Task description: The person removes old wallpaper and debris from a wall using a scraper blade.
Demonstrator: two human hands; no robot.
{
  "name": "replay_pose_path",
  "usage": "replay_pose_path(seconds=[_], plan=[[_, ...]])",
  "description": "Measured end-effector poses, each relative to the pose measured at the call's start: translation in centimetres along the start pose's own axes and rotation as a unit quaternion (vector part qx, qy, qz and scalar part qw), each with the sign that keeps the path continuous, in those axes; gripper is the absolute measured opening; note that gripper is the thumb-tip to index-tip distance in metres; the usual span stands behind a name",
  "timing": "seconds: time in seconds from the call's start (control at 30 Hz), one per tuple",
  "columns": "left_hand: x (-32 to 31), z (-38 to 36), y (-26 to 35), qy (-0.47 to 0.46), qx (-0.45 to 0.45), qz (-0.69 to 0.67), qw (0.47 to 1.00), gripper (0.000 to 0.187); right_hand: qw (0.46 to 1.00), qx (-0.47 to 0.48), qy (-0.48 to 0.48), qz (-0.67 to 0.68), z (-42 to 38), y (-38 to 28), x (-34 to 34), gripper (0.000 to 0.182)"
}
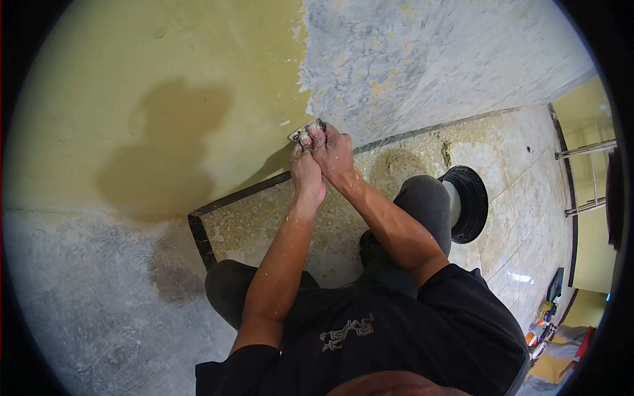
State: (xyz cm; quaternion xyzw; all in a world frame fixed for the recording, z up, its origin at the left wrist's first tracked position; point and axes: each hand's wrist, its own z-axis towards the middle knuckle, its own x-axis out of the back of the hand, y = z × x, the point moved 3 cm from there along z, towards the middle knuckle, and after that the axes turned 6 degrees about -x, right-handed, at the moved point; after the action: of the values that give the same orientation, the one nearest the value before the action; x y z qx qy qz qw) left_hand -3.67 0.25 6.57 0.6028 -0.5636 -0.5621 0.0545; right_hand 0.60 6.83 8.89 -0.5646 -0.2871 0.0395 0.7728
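Both hands, left hand [306,173], right hand [332,150], clenched around scraper [305,131], blade against wall [198,79]

yellow wall [152,79], grey scraped patch [422,59], black bowl [470,203]

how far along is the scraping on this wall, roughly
Done: the wall right of the hands is a scraped grey patch, with only small yellow flecks. In hand: the left hand and right hand together press a scraper at the edge where paint meets bare wall. Left: the wide yellow painted area to the left, so a large share remains.
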Motion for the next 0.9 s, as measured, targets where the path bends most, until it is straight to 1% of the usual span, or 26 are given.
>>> replay_pose_path(seconds=[0.1, 0.13, 0.17, 0.2, 0.27, 0.33, 0.4, 0.5, 0.57, 0.63, 0.7, 0.77, 0.8, 0.83, 0.87, 0.9], plan=[[0.8, 0.2, -0.7, -0.02, -0.006, 0.035, 0.999, 0.039, 1.0, -0.006, -0.01, 0.012, 0.2, 1.5, -0.7, 0.028], [0.8, 0.2, -1.0, 0.0, 0.002, 0.035, 0.999, 0.039, 1.0, -0.003, -0.006, 0.014, 0.0, 2.0, -0.7, 0.028], [0.9, 0.2, -1.2, 0.022, 0.009, 0.034, 0.999, 0.039, 1.0, -0.01, -0.017, -0.016, -0.6, 2.5, -0.8, 0.031], [1.4, 0.7, -2.0, 0.021, 0.007, 0.031, 0.999, 0.039, 0.998, -0.018, -0.029, -0.047, -0.8, 2.9, -0.8, 0.034], [2.8, 1.4, -4.2, 0.014, 0.01, 0.022, 1.0, 0.035, 0.997, -0.017, -0.04, -0.065, -0.8, 2.9, -0.6, 0.037], [3.0, 1.1, -3.4, -0.001, 0.019, 0.041, 0.999, 0.036, 0.995, -0.02, -0.05, -0.082, -1.0, 2.9, -0.6, 0.039], [2.3, 0.7, -2.3, -0.017, 0.023, 0.061, 0.998, 0.037, 0.999, -0.028, -0.038, -0.024, -1.1, 2.6, -0.9, 0.04], [1.8, 0.4, -0.7, 0.008, -0.003, 0.098, 0.995, 0.039, 0.999, -0.017, -0.023, 0.018, -1.0, 1.9, -1.4, 0.04], [1.8, 1.1, -0.5, -0.028, -0.042, 0.082, 0.995, 0.038, 0.999, -0.015, -0.029, 0.002, -0.1, 1.0, -1.3, 0.039], [1.8, 1.0, -0.2, -0.028, -0.039, 0.09, 0.995, 0.038, 0.999, -0.015, -0.041, -0.017, -0.1, 0.8, -1.3, 0.039], [1.7, 1.0, -0.1, -0.035, -0.043, 0.099, 0.994, 0.038, 1.0, -0.007, -0.021, 0.008, -0.1, 0.8, -1.4, 0.039], [2.2, 1.2, -1.0, -0.026, -0.037, 0.144, 0.989, 0.04, 0.999, -0.015, -0.003, 0.029, -1.0, 3.4, -2.2, 0.04], [2.2, 1.2, -1.3, -0.029, -0.039, 0.144, 0.988, 0.04, 0.999, -0.021, 0.006, 0.048, -1.1, 3.7, -2.3, 0.04], [2.3, 1.1, -1.8, -0.015, -0.041, 0.183, 0.982, 0.041, 0.999, -0.019, 0.007, 0.048, -1.0, 4.2, -2.2, 0.04], [2.5, 1.0, -2.3, 0.001, -0.04, 0.221, 0.974, 0.041, 0.999, -0.034, -0.009, 0.032, -1.1, 4.9, -1.9, 0.04], [2.6, 1.0, -2.8, 0.003, -0.038, 0.219, 0.975, 0.041, 0.998, -0.05, -0.028, 0.016, -1.2, 4.7, -1.5, 0.041]])
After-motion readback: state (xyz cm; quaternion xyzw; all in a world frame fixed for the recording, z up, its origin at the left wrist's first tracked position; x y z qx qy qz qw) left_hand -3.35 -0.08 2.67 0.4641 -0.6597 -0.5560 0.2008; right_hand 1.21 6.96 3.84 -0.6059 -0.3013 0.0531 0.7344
